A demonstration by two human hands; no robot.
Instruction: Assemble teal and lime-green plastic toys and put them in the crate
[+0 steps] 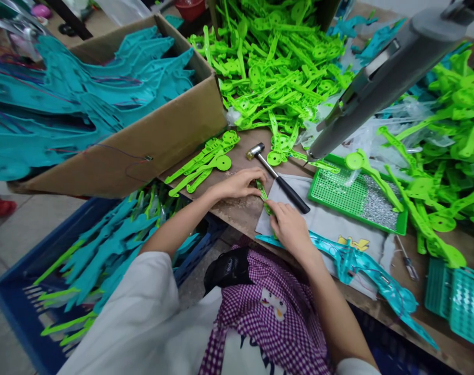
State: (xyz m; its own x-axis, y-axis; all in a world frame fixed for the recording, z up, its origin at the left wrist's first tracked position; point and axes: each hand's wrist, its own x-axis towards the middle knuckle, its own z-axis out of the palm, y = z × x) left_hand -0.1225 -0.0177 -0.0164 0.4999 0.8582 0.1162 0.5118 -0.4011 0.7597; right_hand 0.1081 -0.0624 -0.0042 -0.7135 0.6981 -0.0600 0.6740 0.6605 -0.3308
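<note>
My left hand (240,183) and my right hand (288,224) meet over a narrow bright green plastic piece (263,194) lying on a grey cloth (338,224) at the bench's near edge. Both hands have their fingers pinched on this piece, one at each end. A small hammer (278,178) with a black handle and a metal head lies just beyond my hands. A teal plastic part (362,265) with thin wires lies on the cloth to the right of my right wrist.
A heap of green plastic arms (276,62) fills the back of the bench, more at right (451,156). A cardboard box (143,140) of teal parts stands left, a blue crate (22,302) below it. A green tray (326,200) holds small screws. A grey machine arm (381,78) hangs overhead.
</note>
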